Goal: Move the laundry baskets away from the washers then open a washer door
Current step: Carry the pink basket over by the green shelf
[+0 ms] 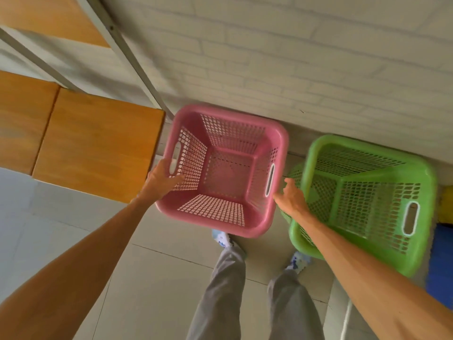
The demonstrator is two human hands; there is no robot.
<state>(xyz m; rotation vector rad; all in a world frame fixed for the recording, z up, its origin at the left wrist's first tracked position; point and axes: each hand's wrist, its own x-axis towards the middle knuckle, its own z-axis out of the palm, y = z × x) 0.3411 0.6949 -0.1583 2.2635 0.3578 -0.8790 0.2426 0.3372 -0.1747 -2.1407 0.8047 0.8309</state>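
Head view: left hand and right hand, fingers spread, flank the pink basket at frame centre, apparently releasing or reaching its handles; green basket sits right.

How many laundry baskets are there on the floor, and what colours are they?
Pink basket: 1
Green basket: 1
Total: 2 baskets, both empty, side by side near the wall.
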